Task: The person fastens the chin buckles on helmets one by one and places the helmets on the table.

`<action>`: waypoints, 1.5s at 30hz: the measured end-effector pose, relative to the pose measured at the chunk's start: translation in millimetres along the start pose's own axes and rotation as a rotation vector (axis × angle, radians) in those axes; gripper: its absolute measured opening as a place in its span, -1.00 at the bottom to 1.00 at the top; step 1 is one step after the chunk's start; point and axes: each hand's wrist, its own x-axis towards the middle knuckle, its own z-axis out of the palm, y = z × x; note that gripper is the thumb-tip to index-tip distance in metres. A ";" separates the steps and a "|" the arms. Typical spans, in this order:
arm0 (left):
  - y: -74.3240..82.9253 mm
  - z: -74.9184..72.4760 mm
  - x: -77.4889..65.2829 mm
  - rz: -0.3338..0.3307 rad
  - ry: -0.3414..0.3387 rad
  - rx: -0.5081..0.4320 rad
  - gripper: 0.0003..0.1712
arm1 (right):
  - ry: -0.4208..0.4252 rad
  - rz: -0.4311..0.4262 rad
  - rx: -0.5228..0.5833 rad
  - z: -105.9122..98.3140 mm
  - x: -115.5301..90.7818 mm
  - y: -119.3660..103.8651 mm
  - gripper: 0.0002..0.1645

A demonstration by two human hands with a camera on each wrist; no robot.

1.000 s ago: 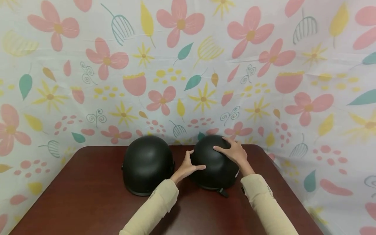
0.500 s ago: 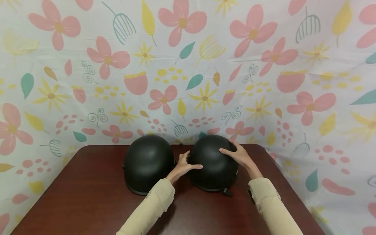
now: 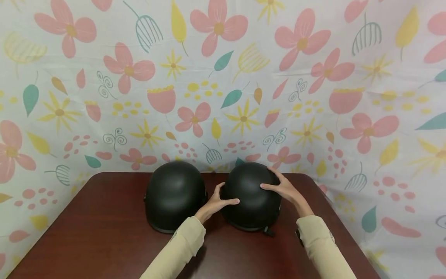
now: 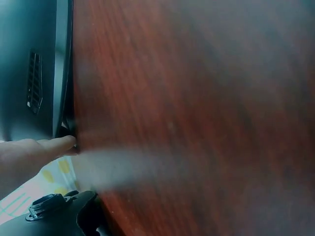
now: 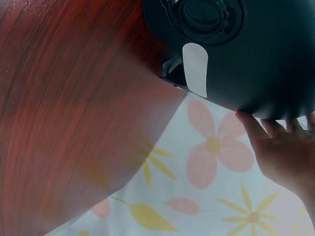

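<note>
Head view: two rounded, matte-black hard-shell helmets side by side at the back of a glossy red-brown wood-grain table [image 3: 87,228]. The right-hand helmet [image 3: 249,211] sits between the person's hands; contact with the tabletop below cannot be told for sure. Left hand [image 3: 216,200] grips its left side, thumb laid across the front of the shell, fingers round the flank. Right hand [image 3: 283,188] grasps the upper right, thumb on the front, fingers over the far side. Small black buckle [image 3: 268,231] juts from under the lower rim. The left-hand helmet [image 3: 174,199] stands just beside the left hand, ungripped. Cream sleeves with folded cuffs on both arms.

Left wrist view: slatted vent [image 4: 34,81] in the held shell, a fingertip at its rim.

Right wrist view: whitish oblong patch [image 5: 197,69] near a round black fitting [image 5: 204,14]; fingertips against the shell's edge. Behind all, white floral-print fabric [image 3: 195,85], pink, yellow and teal
</note>
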 end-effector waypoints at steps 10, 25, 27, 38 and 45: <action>-3.1 0.9 0.2 0.017 0.040 -0.008 0.18 | -0.011 -0.063 0.036 -0.9 -1.1 -1.5 0.05; -7.0 1.1 -5.7 0.036 0.104 -0.073 0.12 | 0.003 -0.078 0.017 2.3 -8.0 -2.5 0.04; -5.4 0.2 -6.7 0.050 0.111 -0.080 0.10 | 0.009 -0.081 0.020 1.6 -9.0 -3.5 0.03; 19.2 -7.8 -14.0 0.126 0.135 -0.078 0.06 | 0.040 -0.113 0.061 5.4 -18.4 0.9 0.03; 30.8 -12.0 -17.1 0.098 0.167 -0.067 0.05 | 0.035 -0.126 0.090 5.9 -20.0 -0.9 0.05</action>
